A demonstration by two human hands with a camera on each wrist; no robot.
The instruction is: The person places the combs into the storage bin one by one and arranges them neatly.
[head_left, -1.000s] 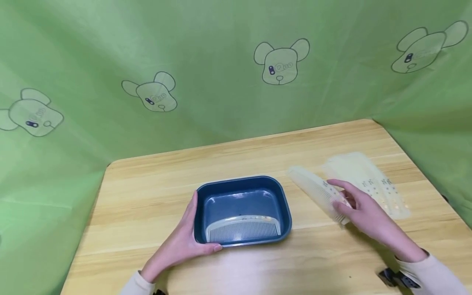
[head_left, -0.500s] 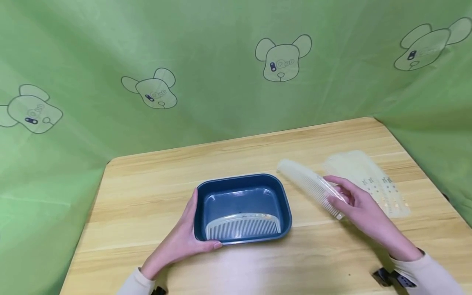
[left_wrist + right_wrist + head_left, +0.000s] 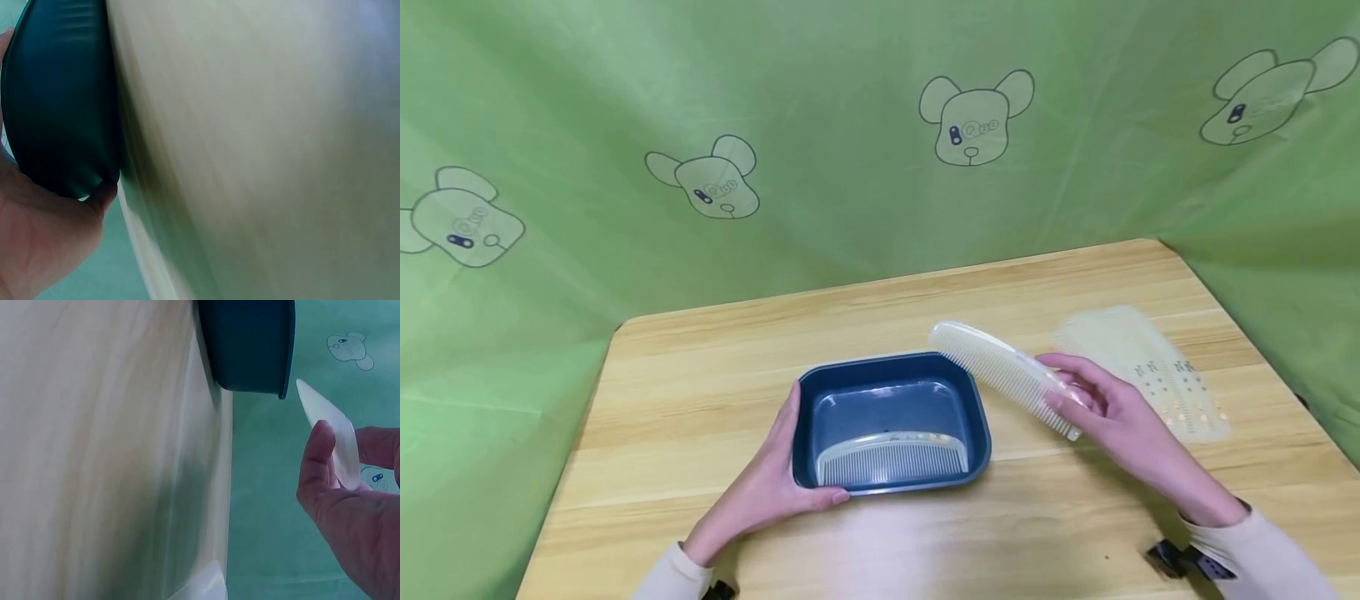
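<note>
Right hand [image 3: 1112,408] grips a pale comb [image 3: 996,358] near its near-right end, pinched between thumb and fingers. Held comb sits left and far of that hand, long axis slanting from far left to near right, teeth toward near left. Its far-left tip overlaps the far-right corner of the blue tray [image 3: 887,408] in the head view; right wrist view has it raised off the tabletop [image 3: 700,417], around rim height, so likely apart from the rim. Right hand is the nearer one to this comb.

Left hand [image 3: 778,479] grips the tray's near-left corner, fingers along the left wall, thumb on the near wall. Second comb [image 3: 891,446] lies inside, along the near wall, axis left to right, so not aligned with the held one. Overlapping combs [image 3: 1138,367] lie right of the right hand.

Versus half a second ago: held comb has shifted left, its tip previously right of the tray. Tray and second comb look essentially unchanged.
</note>
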